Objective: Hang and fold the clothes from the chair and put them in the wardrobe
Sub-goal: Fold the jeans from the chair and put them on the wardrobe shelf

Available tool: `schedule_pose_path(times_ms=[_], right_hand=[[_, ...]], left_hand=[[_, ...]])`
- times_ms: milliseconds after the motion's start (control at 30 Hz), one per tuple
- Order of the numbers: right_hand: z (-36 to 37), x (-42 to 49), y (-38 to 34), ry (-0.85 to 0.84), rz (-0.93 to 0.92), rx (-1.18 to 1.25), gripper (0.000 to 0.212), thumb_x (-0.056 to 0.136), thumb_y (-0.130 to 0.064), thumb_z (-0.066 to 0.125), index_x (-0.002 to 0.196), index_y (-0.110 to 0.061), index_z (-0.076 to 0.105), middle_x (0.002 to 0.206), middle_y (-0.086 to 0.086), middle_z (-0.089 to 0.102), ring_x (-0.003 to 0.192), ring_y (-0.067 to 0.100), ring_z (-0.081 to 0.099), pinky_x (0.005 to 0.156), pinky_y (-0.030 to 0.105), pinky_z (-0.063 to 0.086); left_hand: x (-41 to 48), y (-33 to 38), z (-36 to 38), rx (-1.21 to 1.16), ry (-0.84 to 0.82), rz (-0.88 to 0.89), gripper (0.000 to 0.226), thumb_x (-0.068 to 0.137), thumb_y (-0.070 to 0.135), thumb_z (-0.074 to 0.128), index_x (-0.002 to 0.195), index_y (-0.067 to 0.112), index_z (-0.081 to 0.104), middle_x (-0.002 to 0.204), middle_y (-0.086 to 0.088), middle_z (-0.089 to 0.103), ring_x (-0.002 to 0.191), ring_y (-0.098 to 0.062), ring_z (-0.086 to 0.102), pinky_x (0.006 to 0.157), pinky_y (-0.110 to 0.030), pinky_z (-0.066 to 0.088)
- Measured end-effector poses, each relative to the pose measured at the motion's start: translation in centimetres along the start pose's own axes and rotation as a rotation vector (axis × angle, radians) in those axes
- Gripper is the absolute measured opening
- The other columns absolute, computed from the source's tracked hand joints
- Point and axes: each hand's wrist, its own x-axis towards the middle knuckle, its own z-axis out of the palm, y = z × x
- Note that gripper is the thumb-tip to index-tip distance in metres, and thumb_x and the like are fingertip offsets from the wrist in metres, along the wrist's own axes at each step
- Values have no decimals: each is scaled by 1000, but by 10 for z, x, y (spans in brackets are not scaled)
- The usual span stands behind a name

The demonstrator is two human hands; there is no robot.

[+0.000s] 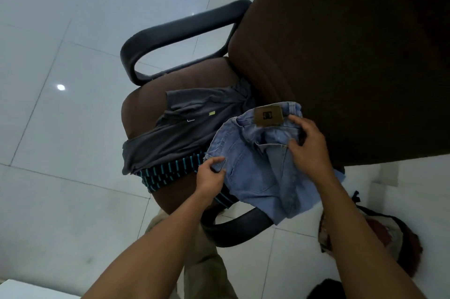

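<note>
Centre right of the frame, the denim shorts (258, 167) lie over the chair (155, 106) seat. The left hand (210, 174) pinches their left waist corner; the right hand (308, 147) grips the waistband's right end, which runs hand to hand.

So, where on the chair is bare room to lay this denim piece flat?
Bare seat shows mainly between the far armrest and the grey shirt. The rest is crowded: the shirt, the striped garment and the denim piece cover it up to the near armrest.
</note>
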Motion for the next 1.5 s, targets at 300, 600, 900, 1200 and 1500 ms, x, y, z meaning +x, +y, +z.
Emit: schedule_pose_path(times_ms=[300, 600, 900, 1200, 1500], right_hand=[[-88, -58, -38, 225, -142, 92, 57, 88, 9, 61, 133, -26, 56, 134, -3, 50, 124, 11, 54, 105, 18, 44], [-144, -145, -85, 668, -177, 147, 55, 87, 4, 66, 137, -18, 57, 137, 1, 52, 125, 15, 54, 105, 42, 49], [-138, -258, -149, 1069, -105, 17, 63, 86, -4, 74, 144, -16, 51, 137, 1, 50, 123, 16, 53, 102, 38, 49], [-163, -432, -243, 1462, -22, -225, 69, 85, -4, 76, 147, -13, 46, 138, -3, 43, 114, -1, 50, 88, 2, 41], [-207, -585, -333, 1782, 92, -212, 63, 90, -17, 73, 147, -15, 46, 144, 4, 46, 129, 18, 50, 108, 30, 42]], left_hand=[[-47, 123, -36, 104, -23, 445, 31, 92, 0, 63, 121, 13, 66, 65, -7, 58, 50, -10, 54, 52, -22, 49], [-122, 239, -28, 101, -348, 905, 38, 90, -6, 62, 117, 20, 65, 119, 10, 66, 108, -1, 65, 92, -19, 53], [-200, 300, -26, 75, -732, 1116, 46, 86, -6, 68, 126, 16, 62, 114, 18, 64, 105, 4, 65, 92, -17, 51], [-342, 384, -37, 170, -1139, 1545, 65, 90, -4, 60, 143, 32, 49, 131, 7, 64, 103, -23, 69, 90, -42, 59], [-537, 443, -45, -10, -1098, 1766, 41, 85, -7, 52, 103, 23, 73, 99, 9, 70, 79, -14, 68, 68, -16, 56]])
